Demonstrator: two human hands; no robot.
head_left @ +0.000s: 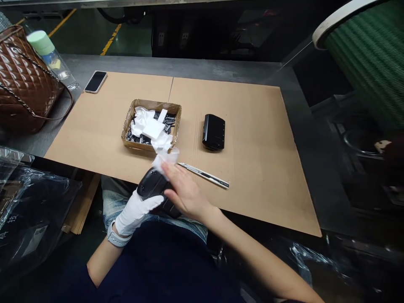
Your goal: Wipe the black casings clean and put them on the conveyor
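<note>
White-gloved, my left hand (135,211) curls around a black part (152,183); my right hand (186,191), fingers nearly straight, touches a wipe (169,156); whether it grips, I cannot tell.

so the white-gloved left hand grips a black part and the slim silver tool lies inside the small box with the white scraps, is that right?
Not quite: the head view shows the slim silver tool lying on the cardboard sheet, outside the small box with the white scraps. The white-gloved left hand does grip a black part.
</note>
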